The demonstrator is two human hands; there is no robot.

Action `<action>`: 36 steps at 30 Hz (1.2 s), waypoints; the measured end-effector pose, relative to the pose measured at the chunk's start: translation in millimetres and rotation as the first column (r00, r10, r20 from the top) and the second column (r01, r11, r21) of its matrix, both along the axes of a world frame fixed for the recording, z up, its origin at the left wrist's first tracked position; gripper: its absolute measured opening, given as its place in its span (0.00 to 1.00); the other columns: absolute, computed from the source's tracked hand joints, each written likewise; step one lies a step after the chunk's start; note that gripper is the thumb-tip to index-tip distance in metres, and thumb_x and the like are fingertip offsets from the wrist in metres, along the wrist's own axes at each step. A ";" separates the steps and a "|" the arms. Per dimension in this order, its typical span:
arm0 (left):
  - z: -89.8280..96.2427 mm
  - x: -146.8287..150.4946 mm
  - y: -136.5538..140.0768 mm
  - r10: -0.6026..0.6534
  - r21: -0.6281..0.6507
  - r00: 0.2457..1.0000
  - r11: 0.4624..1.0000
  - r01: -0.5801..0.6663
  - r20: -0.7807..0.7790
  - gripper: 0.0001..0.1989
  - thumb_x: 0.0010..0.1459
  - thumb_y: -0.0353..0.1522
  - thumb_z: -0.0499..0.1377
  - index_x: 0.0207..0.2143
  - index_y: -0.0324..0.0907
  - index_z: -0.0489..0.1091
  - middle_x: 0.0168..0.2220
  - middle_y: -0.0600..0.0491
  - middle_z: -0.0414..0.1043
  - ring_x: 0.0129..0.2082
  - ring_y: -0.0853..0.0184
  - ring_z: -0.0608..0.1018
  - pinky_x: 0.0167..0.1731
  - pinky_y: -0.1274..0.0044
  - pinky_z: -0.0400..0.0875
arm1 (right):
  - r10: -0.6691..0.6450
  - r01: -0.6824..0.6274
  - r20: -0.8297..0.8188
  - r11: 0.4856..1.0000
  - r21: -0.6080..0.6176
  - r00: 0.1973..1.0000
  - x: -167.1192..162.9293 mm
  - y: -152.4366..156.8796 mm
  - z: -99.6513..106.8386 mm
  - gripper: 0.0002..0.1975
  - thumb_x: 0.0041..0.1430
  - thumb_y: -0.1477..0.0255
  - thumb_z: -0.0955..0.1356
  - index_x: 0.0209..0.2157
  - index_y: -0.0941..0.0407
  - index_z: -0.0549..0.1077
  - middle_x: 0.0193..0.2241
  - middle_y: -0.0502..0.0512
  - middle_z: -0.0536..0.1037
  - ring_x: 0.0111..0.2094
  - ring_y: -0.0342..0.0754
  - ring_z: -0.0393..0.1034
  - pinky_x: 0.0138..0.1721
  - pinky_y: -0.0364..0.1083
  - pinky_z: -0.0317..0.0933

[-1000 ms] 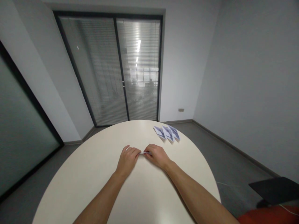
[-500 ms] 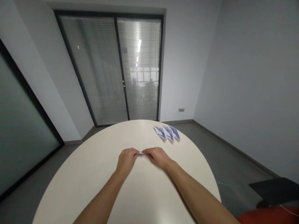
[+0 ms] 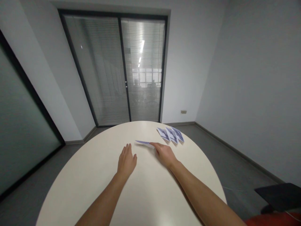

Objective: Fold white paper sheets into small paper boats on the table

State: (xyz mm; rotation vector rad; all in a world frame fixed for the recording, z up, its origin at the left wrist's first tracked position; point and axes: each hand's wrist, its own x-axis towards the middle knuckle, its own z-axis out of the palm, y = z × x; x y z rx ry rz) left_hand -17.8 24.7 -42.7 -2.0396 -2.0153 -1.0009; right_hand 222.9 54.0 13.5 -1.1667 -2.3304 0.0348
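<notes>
My right hand (image 3: 164, 153) pinches a folded sheet of paper (image 3: 143, 142) by its right end. The paper points left, just above the round table, with a bluish upper side and a white lower side. My left hand (image 3: 127, 158) rests palm down on the table to the left, fingers stretched out and thumb apart, touching no paper. Beyond my right hand, several folded printed papers (image 3: 172, 135) lie overlapping in a slanted row near the far right edge. Their blue-grey print is too small to make out.
The round cream table (image 3: 94, 175) fills the lower middle. Past it stand a glass door with blinds (image 3: 145, 103) and grey walls. A dark flat panel (image 3: 279, 196) and something red (image 3: 272, 219) are at the lower right, beside the table.
My left hand has let go of the paper and opened flat. My right hand keeps hold of it, and its free end has swung up and away from me.
</notes>
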 end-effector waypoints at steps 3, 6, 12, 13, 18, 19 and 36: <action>-0.7 1.9 -0.6 -0.011 -0.030 0.999 0.999 0.010 -0.043 0.28 0.61 0.32 0.54 0.63 0.31 0.61 0.64 0.31 0.61 0.65 0.48 0.64 0.62 0.59 0.60 | -0.143 0.142 0.030 0.989 0.032 0.989 0.7 8.9 -3.2 0.32 0.55 0.87 0.61 0.59 0.49 0.70 0.58 0.56 0.74 0.48 0.56 0.77 0.46 0.51 0.70; 2.0 3.2 -1.6 -0.013 -0.058 0.996 0.998 0.007 -0.094 0.27 0.62 0.33 0.52 0.62 0.31 0.62 0.61 0.32 0.65 0.63 0.48 0.67 0.60 0.60 0.62 | -0.207 0.204 0.069 0.978 0.046 0.976 -2.9 16.5 -2.4 0.31 0.55 0.88 0.62 0.57 0.50 0.71 0.59 0.59 0.72 0.46 0.55 0.77 0.43 0.50 0.71; 15.2 6.5 -5.6 0.008 -0.172 0.980 0.984 -0.043 -0.201 0.26 0.64 0.33 0.50 0.63 0.31 0.62 0.62 0.37 0.66 0.63 0.49 0.67 0.61 0.61 0.61 | -0.265 0.265 0.308 0.963 0.044 0.914 -22.3 25.9 9.6 0.23 0.63 0.85 0.60 0.56 0.56 0.72 0.55 0.65 0.75 0.49 0.52 0.75 0.43 0.46 0.70; 18.1 7.3 -6.7 0.007 -0.194 0.977 0.980 -0.050 -0.214 0.26 0.65 0.33 0.50 0.63 0.31 0.62 0.63 0.38 0.65 0.63 0.50 0.67 0.61 0.62 0.61 | -0.271 0.277 0.340 0.960 0.033 0.901 -24.9 28.6 10.7 0.22 0.64 0.84 0.59 0.56 0.57 0.71 0.55 0.66 0.75 0.50 0.52 0.74 0.44 0.45 0.69; 29.0 10.4 -11.1 0.003 -0.267 0.971 0.961 -0.068 -0.239 0.27 0.66 0.34 0.49 0.64 0.31 0.60 0.64 0.39 0.63 0.65 0.51 0.65 0.63 0.63 0.58 | -0.275 0.297 0.380 0.955 0.001 0.883 -29.6 46.6 6.9 0.21 0.66 0.82 0.57 0.55 0.58 0.71 0.57 0.66 0.72 0.54 0.52 0.70 0.47 0.48 0.68; 29.8 10.6 -11.5 0.001 -0.271 0.971 0.960 -0.068 -0.238 0.27 0.66 0.34 0.49 0.65 0.30 0.60 0.64 0.39 0.63 0.65 0.51 0.65 0.63 0.63 0.58 | -0.283 0.308 0.383 0.951 -0.005 0.880 -29.8 49.8 5.0 0.21 0.66 0.82 0.57 0.55 0.59 0.72 0.58 0.67 0.71 0.55 0.53 0.70 0.47 0.49 0.68; 28.0 11.7 -10.1 -0.006 -0.278 0.976 0.959 -0.056 -0.217 0.28 0.66 0.34 0.48 0.65 0.30 0.60 0.65 0.39 0.62 0.65 0.50 0.63 0.63 0.62 0.57 | -0.449 0.500 0.321 0.861 -0.094 0.834 -35.9 79.6 -8.7 0.25 0.63 0.81 0.58 0.60 0.61 0.68 0.67 0.70 0.56 0.60 0.61 0.63 0.51 0.57 0.64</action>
